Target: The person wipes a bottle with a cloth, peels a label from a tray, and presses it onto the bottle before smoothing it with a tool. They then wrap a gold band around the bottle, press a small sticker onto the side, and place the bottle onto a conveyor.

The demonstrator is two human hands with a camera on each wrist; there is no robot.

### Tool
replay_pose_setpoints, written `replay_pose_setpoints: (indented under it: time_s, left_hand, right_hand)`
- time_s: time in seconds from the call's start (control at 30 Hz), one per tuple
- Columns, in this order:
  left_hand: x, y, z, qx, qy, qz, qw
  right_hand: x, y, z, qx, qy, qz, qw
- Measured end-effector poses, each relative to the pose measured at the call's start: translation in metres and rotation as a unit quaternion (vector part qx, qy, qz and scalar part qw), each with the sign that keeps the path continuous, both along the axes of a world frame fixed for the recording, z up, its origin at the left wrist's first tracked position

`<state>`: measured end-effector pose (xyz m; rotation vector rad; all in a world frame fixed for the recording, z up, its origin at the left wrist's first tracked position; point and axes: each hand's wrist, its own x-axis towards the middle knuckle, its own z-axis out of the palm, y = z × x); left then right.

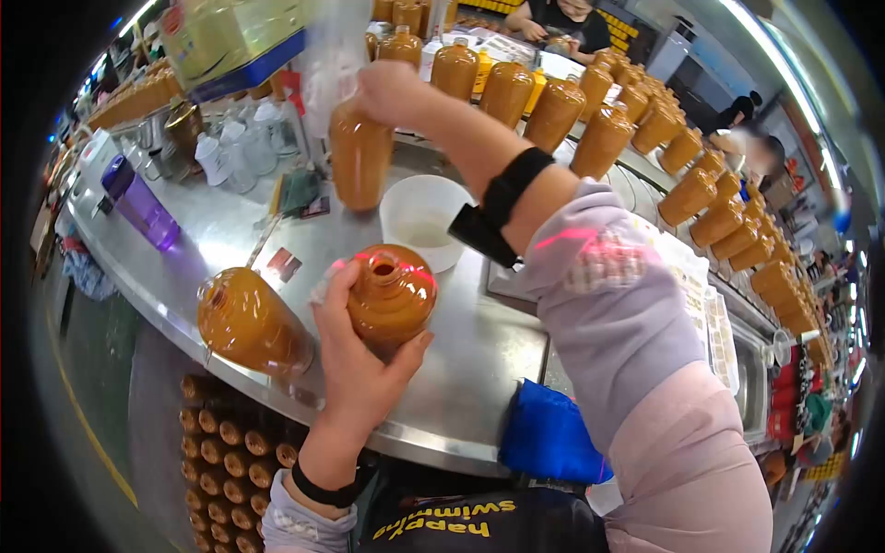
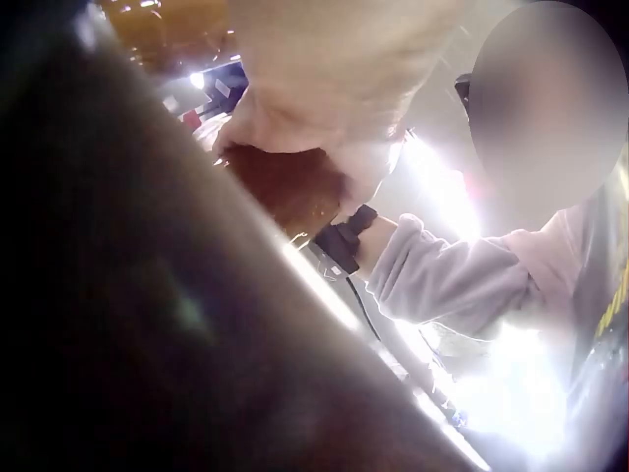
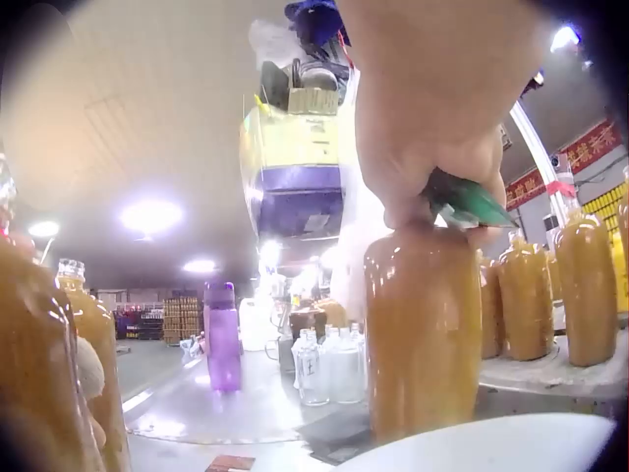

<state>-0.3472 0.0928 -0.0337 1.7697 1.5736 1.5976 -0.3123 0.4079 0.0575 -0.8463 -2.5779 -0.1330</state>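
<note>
My left hand holds a glossy amber-brown bottle around its side, its open mouth facing up towards the head camera. A bit of white material shows by the fingertips. Further off, my right hand grips the neck of a second brown bottle, upright beside a white tub. In the right wrist view a flat green piece pokes out from under that hand; what it is, I cannot tell. Another brown bottle stands left of my left hand, near the table edge.
Rows of brown bottles line the bench at the right and back. On the steel table are a purple water bottle, clear glass bottles and a blue cloth. Crated bottles sit below. Another person works across.
</note>
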Motion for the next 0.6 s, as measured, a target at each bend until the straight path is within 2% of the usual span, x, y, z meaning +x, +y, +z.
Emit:
replay_pose_setpoints:
  time_s: [0.13, 0.23, 0.27, 0.3, 0.33, 0.37, 0.47, 0.53, 0.6]
  left_hand:
    - [-0.001, 0.001, -0.001, -0.015, -0.011, -0.001, 1.0]
    - [-0.003, 0.001, -0.002, -0.025, -0.022, -0.011, 0.999]
    - [-0.003, 0.001, -0.003, -0.022, -0.032, -0.016, 0.999]
    - [-0.003, 0.001, -0.005, -0.02, -0.042, -0.02, 0.999]
    - [-0.002, 0.001, -0.005, -0.016, -0.038, -0.017, 0.999]
    - [-0.002, 0.001, -0.006, -0.02, -0.05, -0.019, 0.998]
    - [-0.002, 0.0, -0.007, -0.03, -0.067, -0.027, 0.997]
    - [-0.001, 0.003, -0.008, -0.024, -0.091, -0.03, 0.995]
    - [-0.001, 0.001, -0.012, -0.031, -0.12, -0.034, 0.992]
  right_hand:
    - [0.002, -0.009, -0.002, -0.085, -0.001, 0.048, 0.995]
    - [0.041, -0.001, 0.023, -0.076, 0.024, 0.075, 0.994]
    - [0.072, -0.011, 0.05, -0.106, -0.028, -0.013, 0.994]
    - [0.113, 0.03, 0.049, -0.045, -0.024, -0.078, 0.996]
    - [0.154, 0.043, 0.068, 0.036, -0.271, -0.238, 0.932]
    - [0.217, 0.045, 0.063, 0.012, -0.027, -0.298, 0.954]
    - [0.385, 0.087, 0.036, 0.037, -0.184, -0.499, 0.846]
    - [0.454, 0.087, 0.019, 0.045, -0.297, -0.387, 0.872]
    - [0.506, 0.11, 0.006, 0.072, -0.23, -0.387, 0.89]
